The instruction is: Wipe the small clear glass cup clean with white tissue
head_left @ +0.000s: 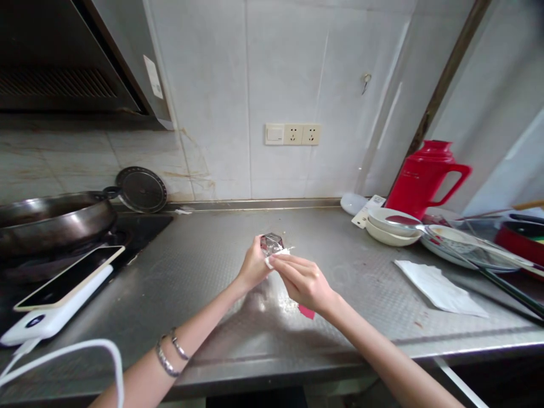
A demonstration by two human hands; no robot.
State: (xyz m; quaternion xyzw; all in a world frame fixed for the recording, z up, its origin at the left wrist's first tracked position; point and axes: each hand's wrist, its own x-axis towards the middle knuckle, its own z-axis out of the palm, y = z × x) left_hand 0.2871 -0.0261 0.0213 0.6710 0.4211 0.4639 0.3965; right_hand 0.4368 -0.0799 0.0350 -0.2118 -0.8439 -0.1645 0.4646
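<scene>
Over the middle of the steel counter (204, 266), my left hand (254, 263) is wrapped round a small clear faceted glass object (272, 242). Its exact kind cannot be made out, as my fingers cover much of it. My right hand (305, 280) pinches a white tissue (274, 258) against the near side of the glass object. A pinkish-red piece (306, 311) shows just below my right hand; most of it is hidden.
On the left are a steel pan (59, 218) on the stove, a phone (70, 277) and a white power bank (59, 311) with a cable. To the right stand a red thermos (420, 181), stacked bowls (393, 232) and a folded white napkin (440, 289).
</scene>
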